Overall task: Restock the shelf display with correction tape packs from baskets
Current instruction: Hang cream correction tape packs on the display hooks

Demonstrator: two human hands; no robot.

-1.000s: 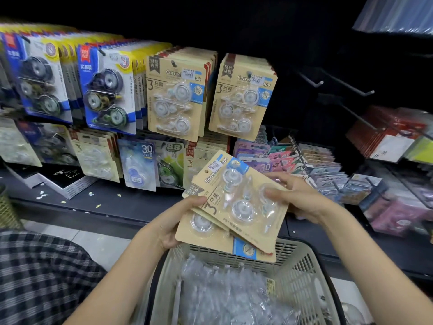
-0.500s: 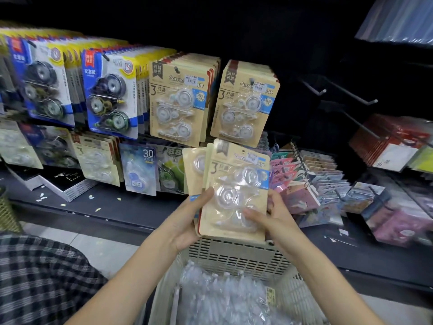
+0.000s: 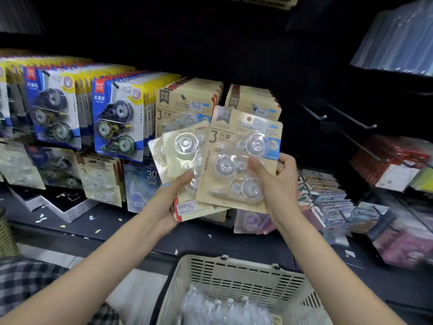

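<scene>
A stationery shop: carded correction tape packs (image 3: 118,118) hang on pegs (image 3: 314,113) above a dark shelf (image 3: 98,225).

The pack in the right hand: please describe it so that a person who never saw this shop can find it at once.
Above the cream basket, two hands hold kraft-brown cards before the shelf. The right hand pinches the front pack, which hides part of the hanging kraft packs. Unlike the left hand's packs, it stands upright, showing a large "3" and three clear tape wheels.
</scene>
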